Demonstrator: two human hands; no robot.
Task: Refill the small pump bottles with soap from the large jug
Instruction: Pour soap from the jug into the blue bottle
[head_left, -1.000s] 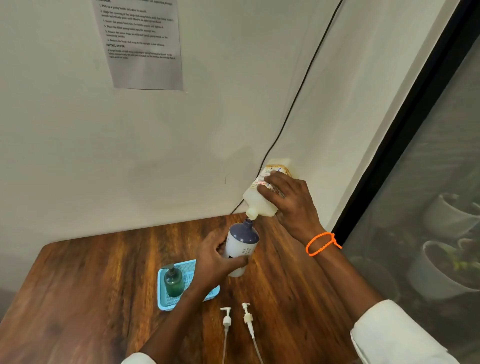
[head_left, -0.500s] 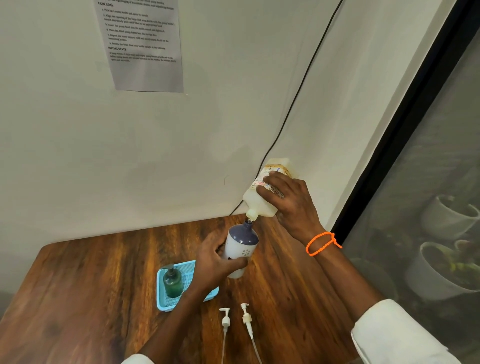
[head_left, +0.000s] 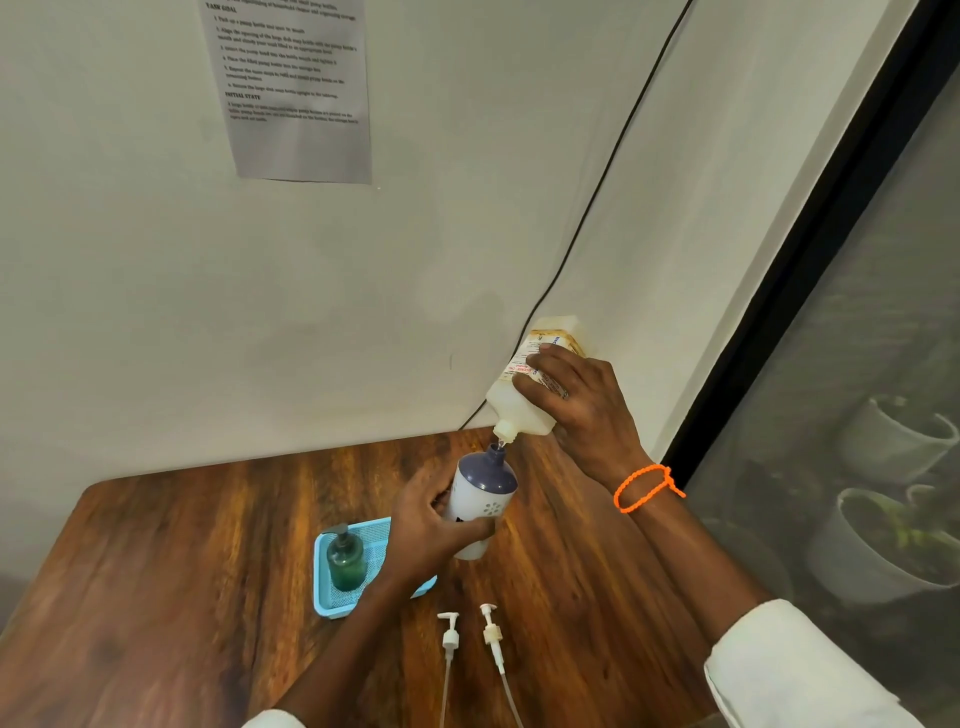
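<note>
Nearest, two loose pump heads lie side by side on the wooden table, tubes trailing toward the person. Beyond them a blue tray holds a green pump bottle. Just right of the tray, the left hand wraps around a white bottle with a dark top, tilted, its mouth open. Above it, the right hand grips the jug, tipped steeply with its spout just over the bottle's mouth. An orange bracelet circles the right wrist. A printed sheet hangs on the wall behind.
</note>
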